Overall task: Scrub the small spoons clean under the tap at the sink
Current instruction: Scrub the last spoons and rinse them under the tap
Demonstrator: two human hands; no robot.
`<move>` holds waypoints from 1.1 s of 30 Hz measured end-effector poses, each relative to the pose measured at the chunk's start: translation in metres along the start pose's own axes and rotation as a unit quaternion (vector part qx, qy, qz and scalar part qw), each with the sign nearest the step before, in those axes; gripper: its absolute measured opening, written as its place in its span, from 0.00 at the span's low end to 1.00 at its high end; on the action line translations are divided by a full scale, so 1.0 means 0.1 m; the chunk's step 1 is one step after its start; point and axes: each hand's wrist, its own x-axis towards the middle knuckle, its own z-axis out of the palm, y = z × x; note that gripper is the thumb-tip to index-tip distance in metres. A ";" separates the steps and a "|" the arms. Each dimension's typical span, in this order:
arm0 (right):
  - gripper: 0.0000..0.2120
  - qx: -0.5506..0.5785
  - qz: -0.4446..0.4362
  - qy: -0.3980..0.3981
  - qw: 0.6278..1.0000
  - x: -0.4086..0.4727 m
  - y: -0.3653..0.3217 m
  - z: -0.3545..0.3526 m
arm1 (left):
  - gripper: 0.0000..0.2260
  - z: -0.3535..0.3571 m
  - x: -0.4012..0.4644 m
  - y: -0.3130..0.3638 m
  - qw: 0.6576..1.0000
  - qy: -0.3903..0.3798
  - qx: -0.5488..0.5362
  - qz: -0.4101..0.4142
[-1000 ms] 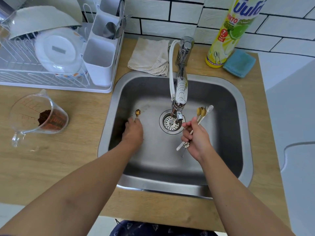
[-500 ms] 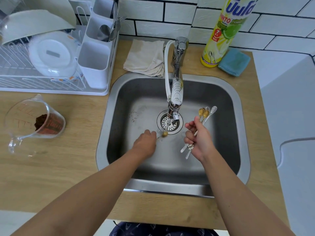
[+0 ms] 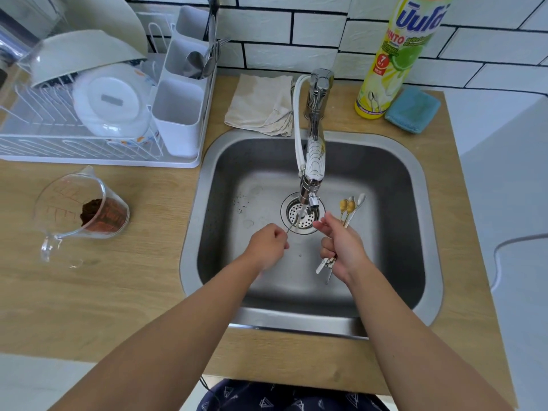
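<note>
My left hand pinches the thin handle of one small spoon, whose bowl sits under the tap over the drain. Water appears to run from the spout onto it. My right hand grips a bundle of several small spoons; their bowls, two of them gold-brown, point up and away, and the handle ends stick out below my palm. Its index finger reaches toward the spoon under the tap. Both hands are inside the steel sink.
A dish rack with bowls and a white cutlery holder stands at the back left. A glass measuring jug with brown powder sits left of the sink. Behind the sink lie a beige cloth, a dish soap bottle and a blue sponge.
My left hand carried one spoon from the sink's left side to under the tap. My right hand, still holding the bundle, moved slightly toward it.
</note>
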 end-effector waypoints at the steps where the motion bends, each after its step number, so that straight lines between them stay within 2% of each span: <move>1: 0.07 -0.016 0.002 0.004 1.000 -0.01 0.02 0.04 | 0.07 0.00 -0.02 0.01 0.997 -0.019 -0.075 -0.028; 5: 0.02 -0.042 0.004 0.007 0.999 -0.05 0.05 0.18 | 0.07 -0.04 -0.04 0.07 0.965 -0.083 -0.240 -0.073; 8: 0.01 -0.035 0.003 0.007 0.999 -0.07 0.05 0.22 | 0.06 -0.05 0.00 0.14 0.948 -0.105 -0.291 -0.079; 12: 0.02 -0.027 0.000 0.014 1.000 -0.07 0.01 0.17 | 0.05 0.01 0.07 0.26 0.948 -0.099 -0.293 -0.078; 16: 0.05 -0.024 0.000 0.026 0.999 -0.06 -0.02 0.08 | 0.08 0.08 0.08 0.36 0.950 -0.104 -0.287 -0.074; 20: 0.04 -0.024 0.004 0.028 0.999 -0.05 -0.03 0.03 | 0.11 0.08 0.02 0.37 0.948 -0.114 -0.286 -0.076; 26: 0.06 -0.018 0.005 0.019 1.000 -0.06 -0.02 0.16 | 0.07 -0.06 -0.14 0.32 0.921 -0.113 -0.354 -0.118; 33: 0.07 -0.017 -0.001 -0.002 1.000 -0.09 -0.03 0.28 | 0.07 -0.19 -0.25 0.22 0.938 -0.116 -0.299 -0.133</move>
